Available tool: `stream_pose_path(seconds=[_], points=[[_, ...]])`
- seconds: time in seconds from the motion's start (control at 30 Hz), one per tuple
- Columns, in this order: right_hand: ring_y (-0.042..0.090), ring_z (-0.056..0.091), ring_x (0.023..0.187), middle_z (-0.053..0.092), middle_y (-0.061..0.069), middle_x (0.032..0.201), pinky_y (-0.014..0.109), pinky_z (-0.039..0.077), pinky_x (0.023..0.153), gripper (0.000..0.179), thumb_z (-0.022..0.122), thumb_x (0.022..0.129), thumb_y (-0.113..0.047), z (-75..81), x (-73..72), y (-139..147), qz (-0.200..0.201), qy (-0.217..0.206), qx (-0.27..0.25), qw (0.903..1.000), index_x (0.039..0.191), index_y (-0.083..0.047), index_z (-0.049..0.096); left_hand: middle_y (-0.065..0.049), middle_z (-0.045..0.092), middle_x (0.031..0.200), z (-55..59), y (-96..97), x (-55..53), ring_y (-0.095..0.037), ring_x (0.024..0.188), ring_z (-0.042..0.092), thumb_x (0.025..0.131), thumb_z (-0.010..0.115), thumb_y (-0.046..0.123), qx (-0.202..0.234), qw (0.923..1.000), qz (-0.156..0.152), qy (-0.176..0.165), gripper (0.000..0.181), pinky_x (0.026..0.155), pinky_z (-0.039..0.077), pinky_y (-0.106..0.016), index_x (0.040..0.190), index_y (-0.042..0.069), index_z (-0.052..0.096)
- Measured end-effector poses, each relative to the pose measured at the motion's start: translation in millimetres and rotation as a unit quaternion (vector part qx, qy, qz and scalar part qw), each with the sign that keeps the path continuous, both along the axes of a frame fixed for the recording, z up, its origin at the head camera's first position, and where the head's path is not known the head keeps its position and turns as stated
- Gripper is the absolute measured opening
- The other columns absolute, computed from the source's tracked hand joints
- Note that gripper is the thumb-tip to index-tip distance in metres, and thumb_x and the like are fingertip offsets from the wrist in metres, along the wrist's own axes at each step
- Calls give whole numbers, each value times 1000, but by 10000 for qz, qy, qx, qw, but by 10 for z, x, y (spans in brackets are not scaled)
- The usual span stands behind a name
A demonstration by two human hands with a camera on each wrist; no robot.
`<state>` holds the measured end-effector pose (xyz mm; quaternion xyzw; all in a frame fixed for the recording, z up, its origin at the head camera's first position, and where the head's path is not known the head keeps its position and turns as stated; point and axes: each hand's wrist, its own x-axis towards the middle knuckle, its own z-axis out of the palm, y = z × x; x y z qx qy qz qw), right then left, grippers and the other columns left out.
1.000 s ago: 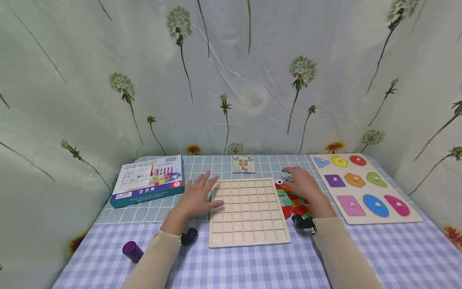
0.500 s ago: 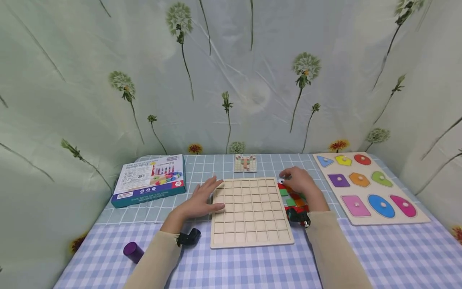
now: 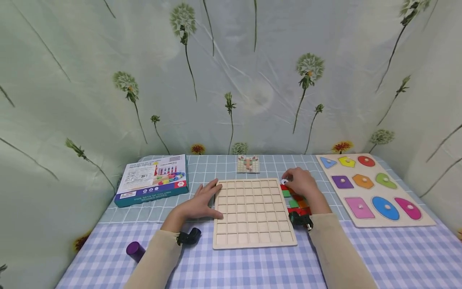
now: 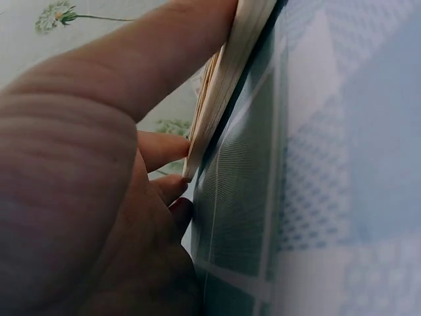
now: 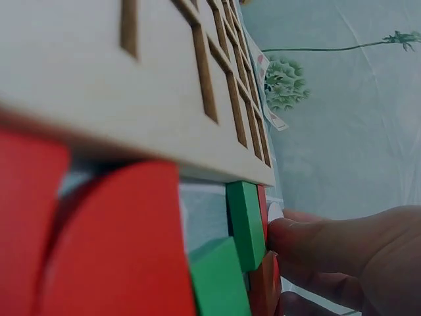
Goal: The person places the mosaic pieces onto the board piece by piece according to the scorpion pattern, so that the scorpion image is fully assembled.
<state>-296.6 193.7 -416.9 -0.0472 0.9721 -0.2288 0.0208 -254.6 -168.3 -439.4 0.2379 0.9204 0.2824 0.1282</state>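
Observation:
A square wooden grid board [image 3: 252, 212] lies on the cloth between both hands. My left hand [image 3: 196, 204] rests at its left side, fingers extended near the upper left corner and thumb on the left edge; in the left wrist view the fingertips touch the board's side [image 4: 220, 99]. At the upper right corner, my right hand [image 3: 302, 185] pinches a white round piece [image 3: 284, 182] with a dark centre between thumb and fingers. Under and beside that hand lie several coloured blocks: red rounded ones [image 5: 118, 243], green ones [image 5: 247, 224] and orange ones, partly hidden by the hand and wrist camera.
A small pattern card [image 3: 248, 164] lies behind the board. On the right is a knobbed shape puzzle [image 3: 355, 192]. A boxed toy set [image 3: 151, 180] sits at the back left, and a purple cylinder [image 3: 135, 251] stands near the left sleeve. A flowered curtain [image 3: 231, 80] closes the back.
My right hand has drawn in from spread fingers above the blocks to a pinch on the white round piece. The left hand's fingers and thumb have shifted onto the board's left edge.

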Motion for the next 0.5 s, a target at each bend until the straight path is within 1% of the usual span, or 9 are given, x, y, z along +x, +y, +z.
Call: stream_pose_path(seconds=[0.1, 0.23, 0.4, 0.5], points=[[35, 56, 103, 67, 18, 114, 54, 50, 90, 21, 65, 93, -15, -3, 2, -3, -112, -53, -65, 9999, 112, -7, 69, -17, 11, 168, 5, 13, 12, -38, 157, 8, 75, 86, 42, 52, 10000, 15, 41, 108, 125, -3, -61, 158, 5, 27], [34, 56, 102, 67, 18, 115, 53, 49, 91, 20, 66, 93, -17, -13, -10, -11, -176, -25, -187, 9997, 110, -7, 68, -16, 11, 168, 3, 21, 20, -38, 156, 7, 74, 87, 41, 39, 9999, 119, 32, 109, 125, -2, -62, 158, 6, 26], [32, 57, 100, 68, 17, 114, 51, 49, 87, 15, 65, 95, -20, -21, -27, -7, -156, 207, -382, 9989, 104, -8, 67, -13, 12, 169, -8, 37, 14, -39, 156, 6, 74, 87, 43, -32, 9997, 225, -5, 110, 125, 0, -62, 159, 8, 26], [31, 58, 96, 68, 16, 110, 48, 49, 86, 15, 64, 97, -20, -13, -26, -15, -157, 359, -606, 9974, 105, -8, 64, -13, 12, 168, -17, 39, 11, -40, 156, 6, 73, 87, 44, -28, 9997, 258, -5, 110, 125, 1, -62, 158, 8, 27]])
